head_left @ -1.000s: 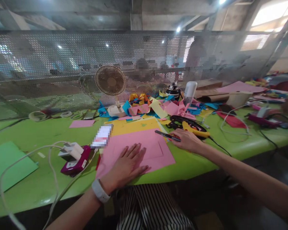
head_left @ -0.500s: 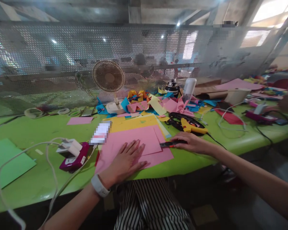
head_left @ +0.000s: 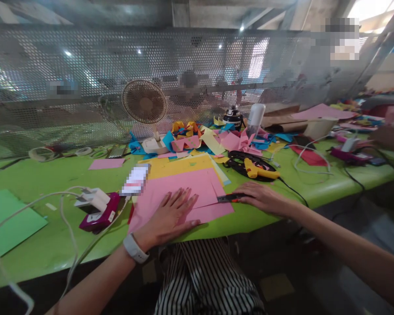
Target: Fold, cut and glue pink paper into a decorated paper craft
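Note:
My left hand (head_left: 170, 214) lies flat with its fingers spread on pink paper (head_left: 200, 183), pressing it to the table. My right hand (head_left: 261, 197) is closed around a dark utility knife (head_left: 229, 198) with orange parts. The knife's tip points left and touches the right part of the pink paper, where a slit or a layer's edge runs. Beneath the pink paper, yellow sheets (head_left: 164, 166) stick out at the back. A white phone (head_left: 135, 179), its screen blurred out, lies at the paper's left edge.
A purple power strip (head_left: 98, 214) with white plugs and cables stands at the left. A yellow glue gun (head_left: 261, 170) rests on a black round holder behind my right hand. Further back are a fan (head_left: 145, 103), paper scraps (head_left: 210, 140) and a bottle (head_left: 232, 118).
The whole view has shifted slightly. My right hand still grips the knife, its tip a little further along the pink paper's right side. My left hand stays on the paper.

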Motion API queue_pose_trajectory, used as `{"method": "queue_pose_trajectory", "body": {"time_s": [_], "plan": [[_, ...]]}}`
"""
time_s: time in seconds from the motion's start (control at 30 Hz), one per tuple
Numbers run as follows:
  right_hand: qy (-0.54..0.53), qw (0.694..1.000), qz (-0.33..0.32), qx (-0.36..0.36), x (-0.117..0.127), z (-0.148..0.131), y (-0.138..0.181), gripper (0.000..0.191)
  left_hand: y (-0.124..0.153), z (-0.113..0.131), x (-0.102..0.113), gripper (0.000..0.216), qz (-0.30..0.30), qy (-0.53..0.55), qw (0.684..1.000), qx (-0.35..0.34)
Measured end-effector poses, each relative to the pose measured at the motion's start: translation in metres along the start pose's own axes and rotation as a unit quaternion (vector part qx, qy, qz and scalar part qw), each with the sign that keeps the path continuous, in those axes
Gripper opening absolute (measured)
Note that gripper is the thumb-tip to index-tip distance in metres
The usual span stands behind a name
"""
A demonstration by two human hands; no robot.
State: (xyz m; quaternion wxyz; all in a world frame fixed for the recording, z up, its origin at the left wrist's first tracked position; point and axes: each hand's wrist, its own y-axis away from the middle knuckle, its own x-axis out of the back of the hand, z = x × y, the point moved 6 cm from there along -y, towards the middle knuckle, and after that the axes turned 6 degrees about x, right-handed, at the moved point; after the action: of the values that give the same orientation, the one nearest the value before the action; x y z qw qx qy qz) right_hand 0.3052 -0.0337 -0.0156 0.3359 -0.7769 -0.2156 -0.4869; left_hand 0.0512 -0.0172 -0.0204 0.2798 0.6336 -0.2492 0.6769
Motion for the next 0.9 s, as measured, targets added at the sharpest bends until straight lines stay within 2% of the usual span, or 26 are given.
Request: {"method": "queue_pose_trajectory", "body": {"time_s": [0.27, 0.9], "plan": [[0.001, 0.998, 0.045, 0.039, 0.005, -0.001, 0.016, 0.030, 0.000, 0.001, 0.002, 0.067, -0.021, 0.007, 1.000, 0.018], [0.021, 0.998, 0.053, 0.038, 0.004, -0.021, 0.008, 0.030, 0.000, 0.000, 0.000, 0.067, -0.018, -0.003, 1.000, 0.016]]}}
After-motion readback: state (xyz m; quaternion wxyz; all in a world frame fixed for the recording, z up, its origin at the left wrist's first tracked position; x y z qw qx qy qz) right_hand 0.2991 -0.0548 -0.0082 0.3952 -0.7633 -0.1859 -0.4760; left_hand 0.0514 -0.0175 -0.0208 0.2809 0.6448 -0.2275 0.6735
